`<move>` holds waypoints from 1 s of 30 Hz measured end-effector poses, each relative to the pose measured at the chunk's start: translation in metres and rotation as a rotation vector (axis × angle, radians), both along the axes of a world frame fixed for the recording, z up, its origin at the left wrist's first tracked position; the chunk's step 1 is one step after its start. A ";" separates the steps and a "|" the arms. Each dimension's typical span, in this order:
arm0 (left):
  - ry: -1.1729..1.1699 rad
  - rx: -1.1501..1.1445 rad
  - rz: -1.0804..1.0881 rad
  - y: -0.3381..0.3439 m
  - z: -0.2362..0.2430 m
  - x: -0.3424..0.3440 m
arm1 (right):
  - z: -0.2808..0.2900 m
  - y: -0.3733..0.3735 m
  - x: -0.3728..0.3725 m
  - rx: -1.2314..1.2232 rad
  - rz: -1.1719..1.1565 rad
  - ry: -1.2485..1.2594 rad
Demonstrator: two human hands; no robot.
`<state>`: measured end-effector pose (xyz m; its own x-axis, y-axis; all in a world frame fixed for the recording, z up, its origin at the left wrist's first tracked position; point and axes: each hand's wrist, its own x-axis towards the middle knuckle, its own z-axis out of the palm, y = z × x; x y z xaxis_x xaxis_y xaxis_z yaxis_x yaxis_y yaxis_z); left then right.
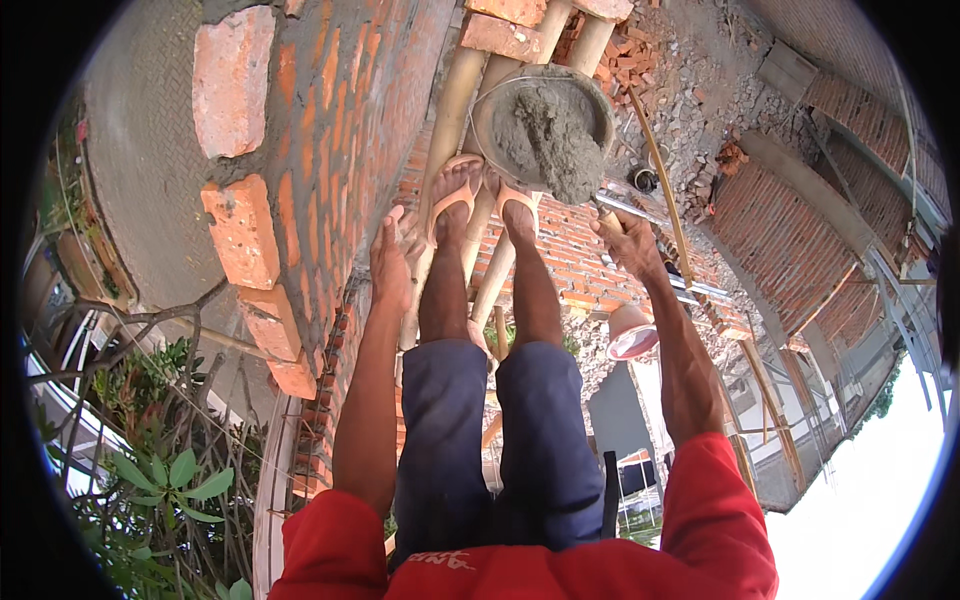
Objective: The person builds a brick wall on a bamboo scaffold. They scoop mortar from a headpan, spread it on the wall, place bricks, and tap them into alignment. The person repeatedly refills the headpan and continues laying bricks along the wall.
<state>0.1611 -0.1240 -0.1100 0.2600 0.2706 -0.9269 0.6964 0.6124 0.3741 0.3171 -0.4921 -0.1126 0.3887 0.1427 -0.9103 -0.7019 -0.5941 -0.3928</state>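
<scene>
Fingers [612, 243] of our right hand [632, 247] wrap the trowel [607, 219], left hand [396, 258] loosely spread, so we should keep mortar [572, 170] level past the bucket rim [478, 122].

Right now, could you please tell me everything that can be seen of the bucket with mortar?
The bucket is round, wide-mouthed and grey, smeared with mortar, so its material is hard to tell. What looks like a thin wire handle curves along its left rim. It seems to rest upright on the wooden poles, just beyond the feet. Wet, lumpy mortar lies inside; a mound extends over the near rim, toward the trowel held in the right grip.
</scene>
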 end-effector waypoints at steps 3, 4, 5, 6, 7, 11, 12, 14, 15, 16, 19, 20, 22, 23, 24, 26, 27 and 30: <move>0.023 0.047 0.089 -0.007 0.021 -0.025 | 0.025 -0.009 0.022 -0.017 0.088 -0.002; 0.041 0.057 0.110 -0.010 0.029 -0.032 | 0.034 -0.011 0.030 -0.002 0.108 -0.014; 0.057 0.042 0.159 -0.011 0.036 -0.038 | 0.043 -0.013 0.037 -0.001 0.128 -0.011; 0.034 0.052 0.204 -0.013 0.045 -0.044 | 0.052 -0.014 0.043 -0.030 0.149 0.016; 0.035 0.058 0.248 -0.015 0.054 -0.049 | 0.062 -0.015 0.049 -0.002 0.196 -0.020; 0.018 0.126 0.398 -0.015 0.081 -0.063 | 0.093 -0.013 0.073 0.018 0.314 -0.045; 0.033 0.144 0.446 -0.016 0.088 -0.069 | 0.100 -0.011 0.078 0.005 0.310 0.001; 0.000 0.178 0.484 -0.013 0.094 -0.076 | 0.113 -0.001 0.089 0.035 0.414 -0.083; 0.000 0.189 0.509 -0.014 0.097 -0.080 | 0.120 0.005 0.092 0.032 0.476 -0.080; -0.003 0.199 0.536 -0.015 0.100 -0.084 | 0.128 0.013 0.095 0.047 0.496 -0.056; -0.017 0.178 0.757 -0.016 0.101 -0.094 | 0.148 0.044 0.108 0.056 0.586 -0.030; -0.047 0.196 0.879 -0.015 0.100 -0.097 | 0.152 0.057 0.112 0.078 0.645 -0.039; -0.083 0.201 1.141 -0.015 0.101 -0.104 | 0.161 0.084 0.115 0.106 0.763 -0.048; -0.135 0.211 1.266 -0.013 0.100 -0.109 | 0.165 0.100 0.115 0.113 0.825 -0.048; -0.159 0.269 1.293 -0.012 0.100 -0.113 | 0.169 0.117 0.114 0.075 0.925 -0.059; -0.101 0.364 1.435 -0.007 0.100 -0.124 | 0.177 0.154 0.107 0.168 1.014 -0.073; -0.128 0.412 1.483 -0.004 0.103 -0.132 | 0.184 0.174 0.101 0.219 1.068 -0.089; -0.067 0.488 1.804 0.016 0.107 -0.156 | 0.200 0.240 0.073 0.306 1.235 -0.086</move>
